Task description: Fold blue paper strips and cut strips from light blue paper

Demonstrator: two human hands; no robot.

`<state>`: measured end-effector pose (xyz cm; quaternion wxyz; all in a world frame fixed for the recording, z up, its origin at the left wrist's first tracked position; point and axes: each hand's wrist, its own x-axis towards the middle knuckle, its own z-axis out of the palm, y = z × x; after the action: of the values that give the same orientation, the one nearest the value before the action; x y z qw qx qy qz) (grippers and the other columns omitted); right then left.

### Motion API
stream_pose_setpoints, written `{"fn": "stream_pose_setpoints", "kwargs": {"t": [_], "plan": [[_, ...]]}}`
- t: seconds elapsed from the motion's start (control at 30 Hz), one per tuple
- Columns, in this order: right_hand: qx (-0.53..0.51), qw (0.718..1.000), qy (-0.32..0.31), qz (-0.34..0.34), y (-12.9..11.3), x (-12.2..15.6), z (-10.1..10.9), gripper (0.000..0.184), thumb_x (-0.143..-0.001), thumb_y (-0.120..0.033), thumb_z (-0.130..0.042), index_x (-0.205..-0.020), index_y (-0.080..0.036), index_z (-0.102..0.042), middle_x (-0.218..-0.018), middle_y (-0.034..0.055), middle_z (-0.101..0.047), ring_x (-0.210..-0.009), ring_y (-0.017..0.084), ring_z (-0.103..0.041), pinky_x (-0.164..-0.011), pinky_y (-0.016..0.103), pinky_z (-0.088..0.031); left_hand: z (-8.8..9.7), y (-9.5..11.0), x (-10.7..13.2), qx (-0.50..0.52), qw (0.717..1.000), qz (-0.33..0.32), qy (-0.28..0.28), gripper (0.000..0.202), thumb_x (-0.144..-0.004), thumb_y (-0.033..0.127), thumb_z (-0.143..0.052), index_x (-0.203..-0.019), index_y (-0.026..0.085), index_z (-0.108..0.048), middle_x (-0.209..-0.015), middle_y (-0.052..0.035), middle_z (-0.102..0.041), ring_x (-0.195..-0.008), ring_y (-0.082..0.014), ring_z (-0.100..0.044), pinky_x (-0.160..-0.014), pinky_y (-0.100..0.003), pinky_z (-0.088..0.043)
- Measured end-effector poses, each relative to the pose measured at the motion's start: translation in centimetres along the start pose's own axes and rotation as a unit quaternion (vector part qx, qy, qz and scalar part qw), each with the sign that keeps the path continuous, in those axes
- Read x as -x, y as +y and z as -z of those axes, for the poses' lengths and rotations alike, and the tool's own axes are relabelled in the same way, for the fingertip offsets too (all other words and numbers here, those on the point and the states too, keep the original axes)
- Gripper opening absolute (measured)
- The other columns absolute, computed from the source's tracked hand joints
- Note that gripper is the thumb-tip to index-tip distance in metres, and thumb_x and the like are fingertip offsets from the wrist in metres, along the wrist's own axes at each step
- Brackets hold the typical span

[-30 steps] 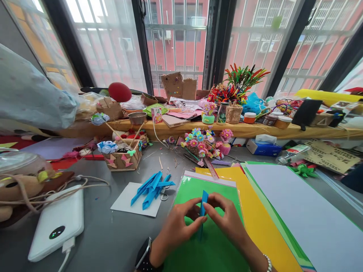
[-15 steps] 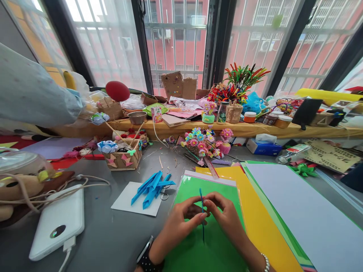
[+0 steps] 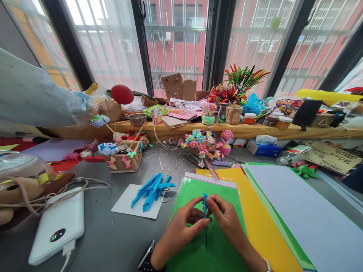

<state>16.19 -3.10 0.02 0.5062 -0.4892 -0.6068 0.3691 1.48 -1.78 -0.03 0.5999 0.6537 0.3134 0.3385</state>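
- Head view: the left hand and right hand meet fingertip to fingertip, both pinched on a narrow blue paper strip over the green sheet.
- The fingers hide the strip's middle; both forearms are cut off by the lower edge.
- Writing on the tan card at the far right is too small to read.
- The strip stands nearly edge-on, with its long axis running away from the person.
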Motion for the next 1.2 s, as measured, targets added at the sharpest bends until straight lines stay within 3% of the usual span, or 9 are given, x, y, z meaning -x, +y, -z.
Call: {"fn": "stream_pose_setpoints", "kwargs": {"t": [0.2,0.53,0.67,0.77,1.0,1.2], "plan": [[0.032,0.999,0.010,0.003,0.36,0.04,-0.20,0.033,-0.084,-0.040,-0.036,-0.063,-0.018,-0.047,-0.059,-0.0014,-0.047,-0.054,0.013,-0.049,-0.051,0.021,-0.039,0.05,-0.11,-0.21,0.092,0.996,0.017,-0.010,0.049,-0.073,0.036,-0.059,-0.116,0.018,-0.042,-0.082,-0.0037,-0.064,-0.075,-0.0174,-0.063,-0.070,-0.029,-0.048],[0.110,0.992,-0.007,0.055,-0.21,0.33,0.13,0.017,-0.080,-0.027,-0.041,-0.073,-0.016,-0.052,-0.070,0.0033,-0.056,-0.067,0.017,-0.053,-0.060,0.025,-0.041,0.37,-0.38,-0.44,0.050,0.998,0.033,0.007,0.051,-0.070,0.037,-0.061,-0.115,0.020,-0.044,-0.088,-0.0051,-0.064,-0.080,-0.0184,-0.060,-0.069,-0.028,-0.045],[0.111,0.993,0.013,0.038,-0.16,0.27,0.18,0.020,-0.082,-0.028,-0.040,-0.079,-0.015,-0.055,-0.073,0.0043,-0.059,-0.071,0.017,-0.055,-0.062,0.025,-0.041,0.45,-0.14,-0.56,0.086,0.995,0.054,0.013,0.055,-0.068,0.039,-0.062,-0.115,0.017,-0.046,-0.084,-0.0051,-0.062,-0.072,-0.0159,-0.058,-0.062,-0.025,-0.044],[0.117,0.993,0.008,0.030,0.01,0.19,0.11,0.024,-0.084,-0.029,-0.038,-0.077,-0.015,-0.056,-0.071,0.0040,-0.059,-0.068,0.017,-0.054,-0.060,0.025,-0.041,0.64,0.08,-0.58,0.093,0.994,0.055,0.016,0.050,-0.069,0.042,-0.059,-0.110,0.014,-0.051,-0.077,-0.0046,-0.062,-0.072,-0.0177,-0.056,-0.064,-0.028,-0.045],[0.176,0.982,-0.022,0.065,0.09,0.21,-0.59,0.024,-0.082,-0.026,-0.042,-0.065,-0.015,-0.053,-0.063,0.0021,-0.056,-0.060,0.015,-0.052,-0.057,0.026,-0.039,0.57,0.25,-0.63,-0.030,0.994,0.031,0.099,0.027,-0.071,0.038,-0.054,-0.082,0.013,-0.061,-0.066,-0.0010,-0.058,-0.062,-0.0154,-0.051,-0.059,-0.025,-0.041],[0.131,0.990,0.039,0.012,0.26,0.31,-0.47,0.014,-0.079,-0.027,-0.049,-0.076,-0.015,-0.055,-0.069,0.0034,-0.060,-0.064,0.016,-0.057,-0.059,0.026,-0.045,0.56,-0.48,-0.83,-0.067,0.988,0.062,0.121,0.027,-0.071,0.038,-0.055,-0.075,0.012,-0.059,-0.067,-0.0016,-0.058,-0.062,-0.0157,-0.050,-0.055,-0.024,-0.039]]}}
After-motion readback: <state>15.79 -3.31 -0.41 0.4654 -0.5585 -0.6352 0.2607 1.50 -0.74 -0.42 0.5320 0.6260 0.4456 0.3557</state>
